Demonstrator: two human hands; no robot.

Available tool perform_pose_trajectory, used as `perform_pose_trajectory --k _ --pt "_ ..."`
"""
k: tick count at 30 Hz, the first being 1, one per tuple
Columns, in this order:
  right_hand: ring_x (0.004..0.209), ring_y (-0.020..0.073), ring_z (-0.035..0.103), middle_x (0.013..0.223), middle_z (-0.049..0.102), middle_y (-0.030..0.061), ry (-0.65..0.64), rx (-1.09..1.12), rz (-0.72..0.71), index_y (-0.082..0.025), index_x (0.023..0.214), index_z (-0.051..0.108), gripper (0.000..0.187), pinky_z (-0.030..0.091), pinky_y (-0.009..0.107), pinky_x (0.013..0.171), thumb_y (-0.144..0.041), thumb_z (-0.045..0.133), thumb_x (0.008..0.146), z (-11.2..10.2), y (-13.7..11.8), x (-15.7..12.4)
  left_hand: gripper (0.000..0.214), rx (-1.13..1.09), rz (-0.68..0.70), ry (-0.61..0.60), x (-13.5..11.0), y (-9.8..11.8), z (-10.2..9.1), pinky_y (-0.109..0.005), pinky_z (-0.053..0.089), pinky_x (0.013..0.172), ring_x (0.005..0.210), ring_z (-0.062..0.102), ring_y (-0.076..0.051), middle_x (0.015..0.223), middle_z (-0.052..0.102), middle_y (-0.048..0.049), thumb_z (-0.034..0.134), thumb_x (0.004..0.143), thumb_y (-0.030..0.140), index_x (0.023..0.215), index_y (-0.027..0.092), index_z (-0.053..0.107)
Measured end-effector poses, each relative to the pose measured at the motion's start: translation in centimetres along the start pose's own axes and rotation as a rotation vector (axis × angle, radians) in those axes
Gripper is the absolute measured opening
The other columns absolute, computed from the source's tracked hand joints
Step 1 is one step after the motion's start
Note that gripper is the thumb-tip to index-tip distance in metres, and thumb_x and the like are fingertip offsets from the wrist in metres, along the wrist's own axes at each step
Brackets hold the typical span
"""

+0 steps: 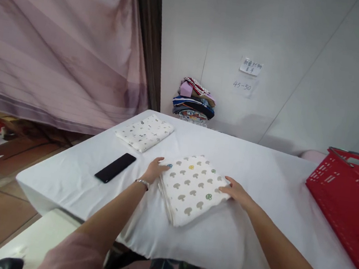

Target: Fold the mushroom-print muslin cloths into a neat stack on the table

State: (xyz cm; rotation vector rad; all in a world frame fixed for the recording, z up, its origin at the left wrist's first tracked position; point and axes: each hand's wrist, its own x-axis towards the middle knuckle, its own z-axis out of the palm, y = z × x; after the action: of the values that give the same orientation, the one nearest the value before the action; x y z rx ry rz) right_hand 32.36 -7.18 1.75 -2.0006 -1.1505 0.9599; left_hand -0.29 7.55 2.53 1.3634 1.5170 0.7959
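Note:
A folded white cloth [192,186] printed with grey mushrooms and a few blue, yellow and green ones lies on the white-covered table in front of me. My left hand [153,170], with a bracelet at the wrist, grips its left corner, thumb on top. At the opposite corner my right hand [236,191] holds the cloth's right edge between thumb and fingers. The fingertips beneath the cloth are hidden. Several layers show along its near left edge. Farther left lies a second folded white cloth [145,132] with small dark prints.
A black phone [115,167] lies left of my left hand. The red basket [347,207] stands on the table's right side. Behind the table's far edge rises a pile of folded fabrics [195,101]. A pink curtain [63,41] hangs at left; the wall carries paper notes [250,67].

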Motion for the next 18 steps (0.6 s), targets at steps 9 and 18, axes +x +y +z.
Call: perform_pose_trajectory --k 9,18 --pt "0.092 0.0270 0.064 0.107 0.066 0.0102 0.060 -0.219 0.003 -0.022 0.141 0.032 0.078 0.050 0.039 0.078 -0.052 0.059 0.073 -0.4 4.0 -8.0 0.075 -0.191 -0.035 -0.190 3.4 3.0 5.9 -0.029 0.049 0.078 0.096 0.061 -0.021 0.121 0.057 -0.0177 0.073 0.067 0.043 0.128 0.013 0.043" --pt "0.124 0.0245 0.042 0.138 0.044 0.0055 0.157 -0.445 -0.437 -0.025 0.129 0.049 0.047 0.040 0.039 0.098 -0.040 0.043 0.084 2.3 -0.9 -5.7 0.021 -0.071 0.028 -0.105 -1.7 -0.7 2.1 -0.024 0.046 0.063 0.072 0.060 -0.015 0.080 0.066 -0.0045 0.063 0.072 0.033 0.082 0.014 0.063"
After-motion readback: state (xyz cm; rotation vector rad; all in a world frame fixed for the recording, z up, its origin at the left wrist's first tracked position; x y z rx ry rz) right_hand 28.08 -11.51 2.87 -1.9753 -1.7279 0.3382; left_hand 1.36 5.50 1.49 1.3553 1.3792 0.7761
